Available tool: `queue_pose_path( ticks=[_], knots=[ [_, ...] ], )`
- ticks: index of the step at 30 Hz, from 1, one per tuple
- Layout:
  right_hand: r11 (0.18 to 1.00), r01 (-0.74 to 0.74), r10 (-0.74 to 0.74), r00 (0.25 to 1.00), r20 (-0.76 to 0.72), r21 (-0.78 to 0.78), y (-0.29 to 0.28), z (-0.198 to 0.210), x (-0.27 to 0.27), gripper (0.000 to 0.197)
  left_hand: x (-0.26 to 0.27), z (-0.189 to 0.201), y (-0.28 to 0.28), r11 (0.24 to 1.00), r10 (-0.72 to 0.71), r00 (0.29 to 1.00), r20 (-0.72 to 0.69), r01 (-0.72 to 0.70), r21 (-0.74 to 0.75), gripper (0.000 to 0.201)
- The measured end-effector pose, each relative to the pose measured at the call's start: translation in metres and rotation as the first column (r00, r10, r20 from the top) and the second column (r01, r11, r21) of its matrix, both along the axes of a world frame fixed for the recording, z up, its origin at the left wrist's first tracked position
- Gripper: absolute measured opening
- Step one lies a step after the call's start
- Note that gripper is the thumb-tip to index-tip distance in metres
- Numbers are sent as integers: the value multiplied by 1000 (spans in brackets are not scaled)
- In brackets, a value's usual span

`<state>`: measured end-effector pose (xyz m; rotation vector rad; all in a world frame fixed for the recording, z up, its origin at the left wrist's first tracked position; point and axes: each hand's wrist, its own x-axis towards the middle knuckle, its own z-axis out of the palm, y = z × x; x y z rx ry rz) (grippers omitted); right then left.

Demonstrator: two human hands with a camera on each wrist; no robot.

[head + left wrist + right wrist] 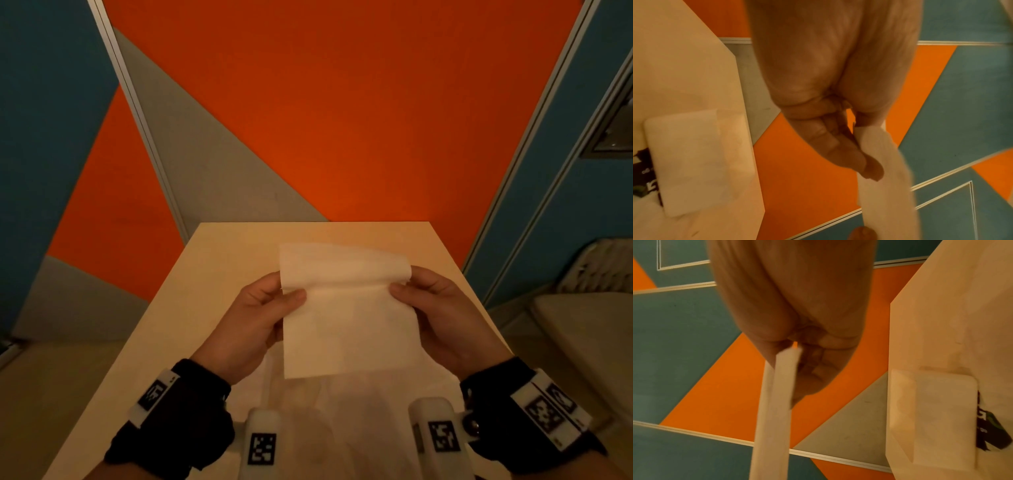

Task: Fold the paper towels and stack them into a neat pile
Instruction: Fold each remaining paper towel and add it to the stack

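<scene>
A pale table (pixel 212 274) fills the lower middle of the head view, with an orange, grey and blue floor (pixel 342 102) above it. Both wrist views show what the head view hides: a folded white stack (pixel 690 162) lying on the table. Centre frame, the left hand (pixel 253 322) and right hand (pixel 445 318) each pinch a side edge of a paper towel (pixel 349 329), held above the table, its top curling over.

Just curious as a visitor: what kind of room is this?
Probably a small office booth or recording room, not a kitchen: a plain pale table against wall panels in orange, grey and teal, with metal trim. Hard to say more.
</scene>
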<state>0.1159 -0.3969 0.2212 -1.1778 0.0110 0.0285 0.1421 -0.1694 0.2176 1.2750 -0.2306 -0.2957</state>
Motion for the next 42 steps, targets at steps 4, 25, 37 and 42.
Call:
queue_pose_path(
  ticks=[4,25,37,42],
  knots=[
    [1000,-4,6,998,65,-30,0,0,-3,21,-2,3,2,999,-12,999,38,11,32,22],
    [881,-312,380,915,139,-355,-10,7,10,44,-1,17,5,864,-493,864,-102,500,64,32],
    [986,-165,168,980,-103,32,2,10,4,38,-8,8,-10,989,-129,991,-39,126,-75,30],
    [988,-153,147,976,-159,-22,27,-6,-6,48,-7,1,-20,992,109,991,71,-104,-69,47]
  ],
)
